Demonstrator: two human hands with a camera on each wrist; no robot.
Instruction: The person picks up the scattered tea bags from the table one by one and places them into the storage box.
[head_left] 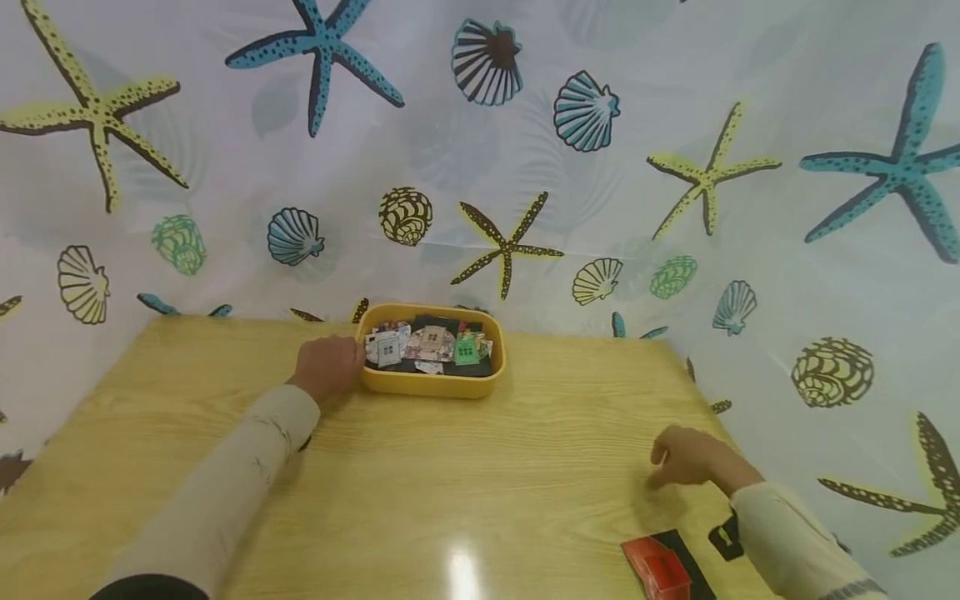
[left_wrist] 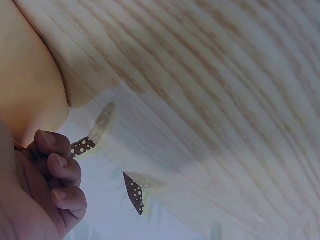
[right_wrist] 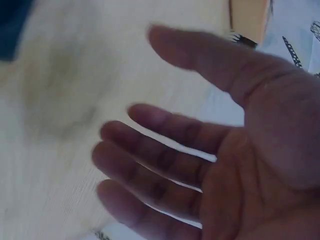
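Observation:
A yellow plastic bin with several small printed packets inside stands at the far side of the wooden table. My left hand grips its left end. In the left wrist view, the curled fingers sit against the bin's wall; the thumb is hidden. Over the right part of the table hangs my right hand, holding nothing. Its fingers are spread and slightly bent in the right wrist view. Nearer to me on the table lie a red packet and a flat black piece beneath it.
The wooden table runs back to a white cloth printed with starfish and shells. This cloth also rises along the left and right sides. A dark band is on the right wrist.

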